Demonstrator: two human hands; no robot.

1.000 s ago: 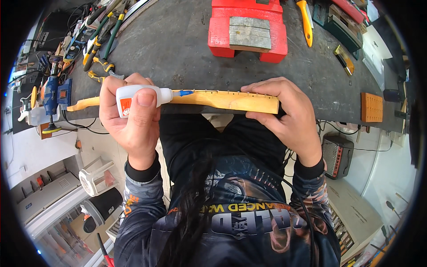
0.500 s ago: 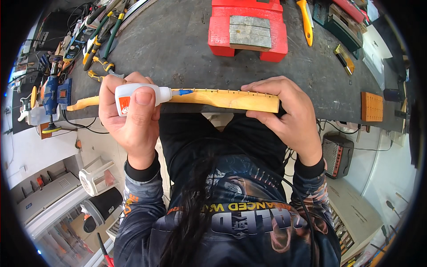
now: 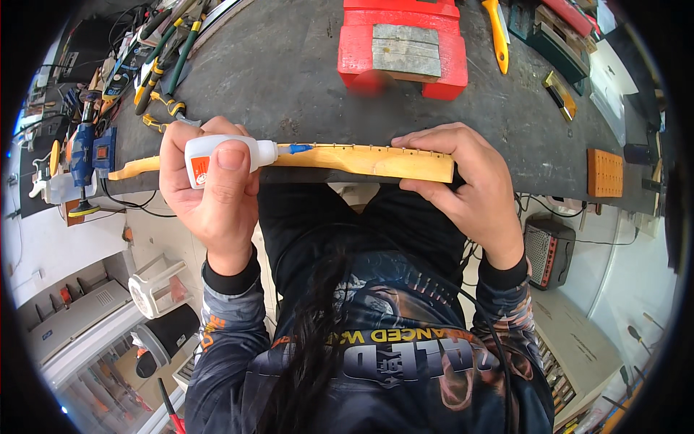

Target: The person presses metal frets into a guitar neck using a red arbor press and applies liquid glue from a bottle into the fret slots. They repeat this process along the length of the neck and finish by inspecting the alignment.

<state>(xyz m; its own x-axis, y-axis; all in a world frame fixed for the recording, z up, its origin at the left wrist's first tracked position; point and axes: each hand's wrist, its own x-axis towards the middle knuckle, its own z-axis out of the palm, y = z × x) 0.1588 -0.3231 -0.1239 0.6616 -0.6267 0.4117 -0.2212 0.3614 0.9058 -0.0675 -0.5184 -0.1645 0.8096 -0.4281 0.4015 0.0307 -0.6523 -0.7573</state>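
Note:
My left hand (image 3: 210, 195) is closed on a white squeeze bottle (image 3: 200, 170) with an orange label, held on its side. The bottle's blue narrow nozzle (image 3: 296, 149) points right, at the upper edge of a pale yellow wooden guitar neck (image 3: 354, 160) with small fret ends along it; whether the tip touches cannot be told. The neck lies crosswise at the near edge of the dark workbench (image 3: 289, 79), its left part partly hidden behind my left hand. My right hand (image 3: 466, 173) grips the neck's thick right end, thumb below and fingers over the top.
A red support block (image 3: 452, 65) with a grey pad stands behind the neck. A yellow-handled brush (image 3: 497, 36), a small yellow-and-black tool (image 3: 560, 98) and an orange drilled block (image 3: 604, 173) lie rightward. Pliers (image 3: 159, 98) and a blue power tool (image 3: 83, 166) crowd the left.
My left hand and the bottle have shifted slightly left and up along the neck's edge. My right hand stays on the neck.

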